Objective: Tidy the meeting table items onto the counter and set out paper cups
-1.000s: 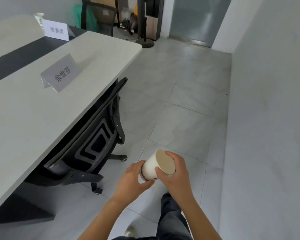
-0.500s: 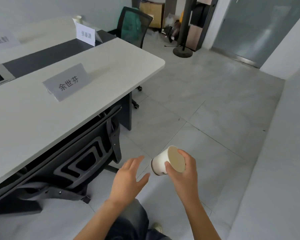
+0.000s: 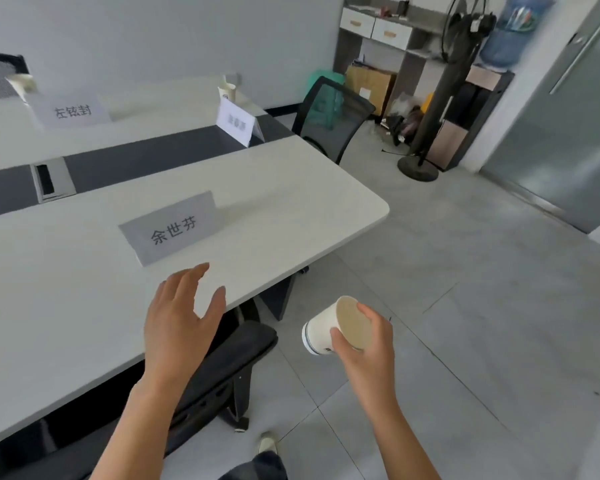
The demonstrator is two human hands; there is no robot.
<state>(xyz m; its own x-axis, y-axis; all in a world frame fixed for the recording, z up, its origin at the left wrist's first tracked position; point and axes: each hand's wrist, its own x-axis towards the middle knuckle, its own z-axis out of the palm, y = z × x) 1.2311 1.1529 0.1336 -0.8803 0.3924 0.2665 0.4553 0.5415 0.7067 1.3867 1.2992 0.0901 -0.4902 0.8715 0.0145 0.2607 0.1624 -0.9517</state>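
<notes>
My right hand grips a white paper cup on its side, brown base toward me, over the floor beside the table. My left hand hovers with fingers spread above the front edge of the white meeting table, holding nothing. A grey name card stands on the table just beyond that hand. Another paper cup stands at the table's far side behind a white name card. A third cup shows blurred at the far left.
A black office chair is tucked under the table below my left hand. Another mesh chair stands at the table's end. A standing fan, a shelf unit with drawers and a water dispenser line the back wall.
My left hand let go of the cup and rose over the table edge. My right hand keeps the cup. The view has turned left toward the table.
</notes>
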